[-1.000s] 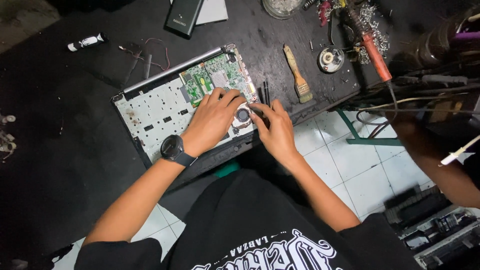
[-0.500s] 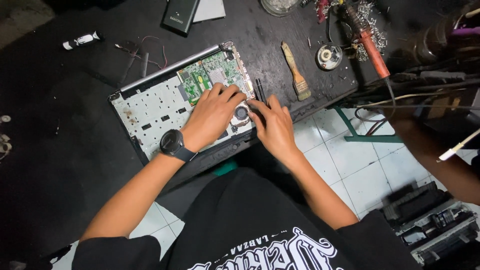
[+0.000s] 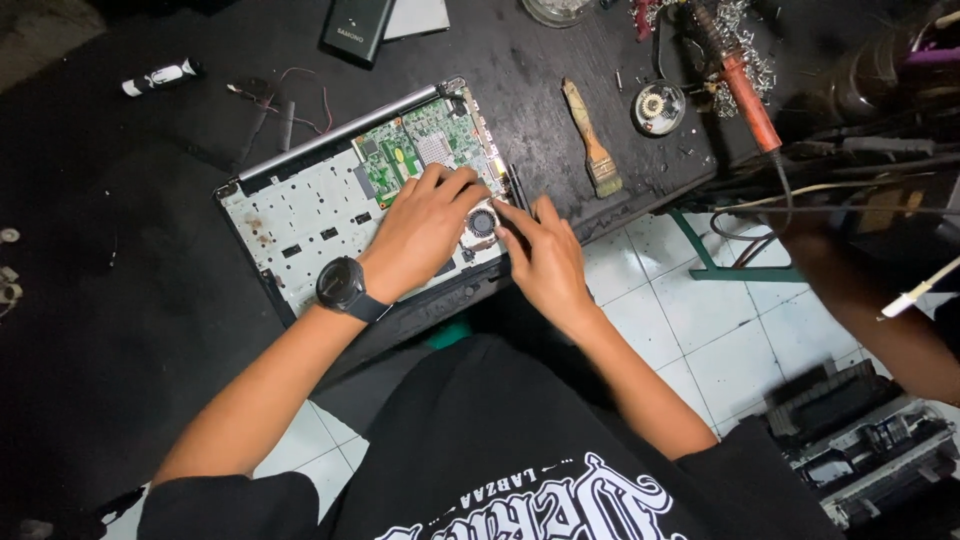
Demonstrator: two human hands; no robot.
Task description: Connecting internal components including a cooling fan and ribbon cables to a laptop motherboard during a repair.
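Observation:
An opened laptop base (image 3: 300, 215) lies on the black workbench, its green circuit board (image 3: 410, 150) and a small round fan (image 3: 483, 221) bared. My left hand (image 3: 425, 225), with a black watch on the wrist, rests flat over the board beside the fan, fingers together. My right hand (image 3: 540, 255) sits at the laptop's right edge, fingertips pressing at the fan's corner. Whether a small tool is pinched in either hand is hidden.
A wooden brush (image 3: 592, 140), a round metal tin (image 3: 658, 106), a soldering iron with orange handle (image 3: 745, 90), a black device (image 3: 356, 28) and a white tube (image 3: 160, 77) lie on the bench. Another person's arm (image 3: 880, 310) reaches in at right. Tiled floor lies below.
Both hands stay at the fan corner; the left hand's fingers have shifted slightly over the board. The view has drifted a little.

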